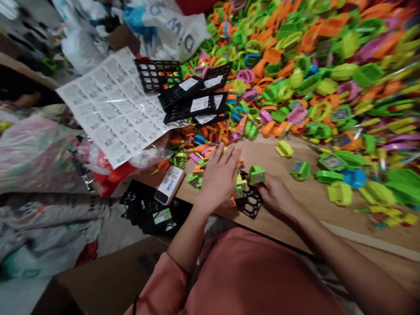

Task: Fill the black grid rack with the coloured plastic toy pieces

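pale wooden board (295, 223) under both hands; the left hand (218, 177) lies flat near its edge, fingers (228, 154) spread and resting on a small heap of orange, green and yellow plastic pieces (210, 168); the right hand (276, 195) sits just beside that heap, fingers (264, 186) bent down at a black plastic lattice tray (251, 202); whether they pinch the tray cannot be told; a green square plastic piece (257, 175) stands at the tray's upper edge, close by those fingers; a white packet with blue print (169, 184) lies on the board, just left of the left hand; across the board's far side spreads a great mound of bright plastic pieces (295, 65), orange, green, yellow and pink; at the board's far left corner, a stack of black lattice trays with white labels (193, 103) rests on that mound; beside the stack, another black lattice tray (157, 74) shows orange and green pieces in its cells; a printed sheet of labels (111, 105) lies left of them; off the board's near left edge sit more black trays (147, 210), one with a green-printed card (162, 215) on it; below that edge stands a cardboard box (108, 275); left of the board, a plastic bag (36, 153) bulges with contents too blurred to tell; beyond the board's far left corner slumps a white woven sack with blue lettering (170, 30).
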A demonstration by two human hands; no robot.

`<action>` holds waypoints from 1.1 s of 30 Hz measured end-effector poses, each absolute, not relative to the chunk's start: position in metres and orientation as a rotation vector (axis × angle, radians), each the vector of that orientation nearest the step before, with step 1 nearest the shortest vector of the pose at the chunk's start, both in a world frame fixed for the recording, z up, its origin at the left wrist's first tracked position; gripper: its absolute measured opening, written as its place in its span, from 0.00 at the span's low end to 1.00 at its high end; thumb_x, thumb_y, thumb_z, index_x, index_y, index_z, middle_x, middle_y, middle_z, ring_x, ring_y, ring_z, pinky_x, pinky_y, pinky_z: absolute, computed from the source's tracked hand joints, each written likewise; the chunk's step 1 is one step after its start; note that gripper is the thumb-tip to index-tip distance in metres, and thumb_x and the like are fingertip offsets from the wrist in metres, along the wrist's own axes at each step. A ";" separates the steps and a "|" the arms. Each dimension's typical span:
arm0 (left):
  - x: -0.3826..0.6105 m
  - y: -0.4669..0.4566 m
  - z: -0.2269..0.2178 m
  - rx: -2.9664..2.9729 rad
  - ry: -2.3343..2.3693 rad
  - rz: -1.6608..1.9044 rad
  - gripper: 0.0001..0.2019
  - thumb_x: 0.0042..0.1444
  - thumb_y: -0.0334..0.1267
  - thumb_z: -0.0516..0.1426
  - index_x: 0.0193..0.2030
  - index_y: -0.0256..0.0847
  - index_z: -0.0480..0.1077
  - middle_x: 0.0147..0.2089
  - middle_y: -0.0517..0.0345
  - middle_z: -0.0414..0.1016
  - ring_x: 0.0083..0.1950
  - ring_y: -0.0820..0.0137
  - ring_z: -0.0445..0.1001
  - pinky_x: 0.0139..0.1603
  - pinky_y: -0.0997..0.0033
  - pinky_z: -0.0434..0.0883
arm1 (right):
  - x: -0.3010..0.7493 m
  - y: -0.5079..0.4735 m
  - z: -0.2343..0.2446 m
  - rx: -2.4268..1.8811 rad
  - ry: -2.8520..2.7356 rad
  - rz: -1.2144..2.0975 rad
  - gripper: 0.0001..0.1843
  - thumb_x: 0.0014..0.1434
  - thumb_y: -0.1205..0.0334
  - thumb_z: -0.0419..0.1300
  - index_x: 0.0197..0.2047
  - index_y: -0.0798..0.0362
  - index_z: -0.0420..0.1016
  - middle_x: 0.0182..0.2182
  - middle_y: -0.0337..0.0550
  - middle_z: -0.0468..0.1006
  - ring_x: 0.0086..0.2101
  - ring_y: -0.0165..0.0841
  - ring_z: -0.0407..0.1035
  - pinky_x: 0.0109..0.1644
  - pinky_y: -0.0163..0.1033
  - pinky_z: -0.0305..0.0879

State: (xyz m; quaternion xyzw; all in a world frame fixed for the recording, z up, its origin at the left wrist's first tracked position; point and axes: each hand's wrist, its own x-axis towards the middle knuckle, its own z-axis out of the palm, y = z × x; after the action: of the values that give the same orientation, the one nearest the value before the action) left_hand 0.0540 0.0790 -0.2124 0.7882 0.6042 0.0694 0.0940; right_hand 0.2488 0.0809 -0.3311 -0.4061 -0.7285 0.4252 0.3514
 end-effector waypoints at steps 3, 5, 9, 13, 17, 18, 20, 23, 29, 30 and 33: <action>0.054 0.079 -0.214 2.337 1.800 0.187 0.25 0.74 0.42 0.42 0.73 0.36 0.60 0.76 0.50 0.59 0.80 0.56 0.47 0.80 0.49 0.51 | 0.245 0.086 -0.331 -1.054 -1.826 1.195 0.08 0.63 0.61 0.55 0.37 0.52 0.75 0.31 0.43 0.77 0.33 0.38 0.73 0.39 0.38 0.69; 0.053 0.078 -0.214 2.343 1.788 0.188 0.25 0.74 0.41 0.42 0.73 0.36 0.59 0.76 0.50 0.58 0.80 0.57 0.46 0.81 0.49 0.51 | 0.240 0.088 -0.328 -1.061 -1.817 1.202 0.09 0.63 0.59 0.56 0.36 0.52 0.75 0.30 0.43 0.77 0.32 0.38 0.73 0.38 0.39 0.68; 0.050 0.077 -0.211 2.342 1.740 0.221 0.25 0.74 0.41 0.42 0.73 0.38 0.60 0.76 0.51 0.59 0.80 0.56 0.48 0.80 0.46 0.52 | 0.232 0.087 -0.322 -1.061 -1.863 1.170 0.10 0.62 0.60 0.54 0.31 0.53 0.73 0.26 0.41 0.75 0.28 0.36 0.69 0.35 0.37 0.65; 0.046 0.079 -0.211 2.333 1.727 0.252 0.25 0.74 0.42 0.42 0.73 0.39 0.60 0.76 0.50 0.59 0.80 0.54 0.49 0.79 0.43 0.51 | 0.235 0.087 -0.323 -1.022 -1.785 1.291 0.12 0.63 0.60 0.54 0.37 0.56 0.77 0.32 0.43 0.78 0.36 0.38 0.72 0.43 0.39 0.67; 0.047 0.080 -0.210 2.338 1.729 0.249 0.25 0.74 0.42 0.42 0.73 0.38 0.60 0.76 0.51 0.58 0.79 0.53 0.49 0.79 0.43 0.51 | 0.242 0.091 -0.324 -1.105 -1.528 1.366 0.13 0.62 0.58 0.58 0.43 0.57 0.79 0.36 0.44 0.80 0.37 0.37 0.73 0.45 0.40 0.68; 0.048 0.080 -0.209 2.340 1.728 0.243 0.25 0.74 0.42 0.42 0.73 0.38 0.61 0.76 0.51 0.58 0.79 0.53 0.49 0.79 0.43 0.51 | 0.243 0.092 -0.323 -1.122 -1.480 1.369 0.14 0.62 0.57 0.59 0.44 0.57 0.79 0.37 0.45 0.80 0.37 0.37 0.73 0.45 0.40 0.69; 0.049 0.080 -0.208 2.343 1.724 0.235 0.25 0.74 0.42 0.42 0.72 0.39 0.61 0.76 0.51 0.58 0.80 0.54 0.49 0.79 0.43 0.51 | 0.243 0.093 -0.321 -1.121 -1.437 1.381 0.15 0.61 0.56 0.60 0.46 0.56 0.80 0.39 0.45 0.81 0.40 0.38 0.74 0.47 0.40 0.70; 0.050 0.080 -0.208 2.327 1.751 0.230 0.24 0.74 0.42 0.42 0.72 0.41 0.61 0.76 0.52 0.58 0.80 0.55 0.49 0.79 0.43 0.51 | 0.240 0.092 -0.319 -1.070 -1.526 1.400 0.14 0.62 0.56 0.60 0.44 0.55 0.80 0.39 0.45 0.81 0.42 0.39 0.75 0.49 0.42 0.70; 0.055 0.078 -0.212 2.334 1.769 0.202 0.24 0.74 0.41 0.42 0.72 0.40 0.61 0.76 0.52 0.59 0.80 0.57 0.48 0.80 0.46 0.50 | 0.243 0.082 -0.327 -1.120 -1.891 1.172 0.10 0.61 0.59 0.54 0.36 0.52 0.75 0.29 0.45 0.77 0.33 0.40 0.73 0.40 0.41 0.69; 0.055 0.078 -0.214 2.342 1.767 0.201 0.24 0.74 0.41 0.42 0.72 0.40 0.61 0.76 0.52 0.59 0.80 0.58 0.47 0.80 0.46 0.50 | 0.245 0.082 -0.329 -1.116 -1.932 1.121 0.08 0.60 0.61 0.54 0.35 0.52 0.74 0.29 0.45 0.77 0.31 0.40 0.72 0.39 0.41 0.68; 0.054 0.078 -0.217 2.357 1.766 0.200 0.24 0.74 0.40 0.41 0.72 0.41 0.60 0.76 0.51 0.58 0.81 0.59 0.46 0.80 0.46 0.50 | 0.247 0.086 -0.331 -1.058 -2.034 1.012 0.06 0.59 0.64 0.52 0.34 0.50 0.70 0.29 0.46 0.75 0.31 0.40 0.71 0.39 0.41 0.68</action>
State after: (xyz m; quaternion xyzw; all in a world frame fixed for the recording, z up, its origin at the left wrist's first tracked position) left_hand 0.0540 0.0785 -0.2169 0.7949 0.5955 0.0675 0.0948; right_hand 0.2466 0.0856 -0.3314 -0.4009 -0.7709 0.3837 0.3126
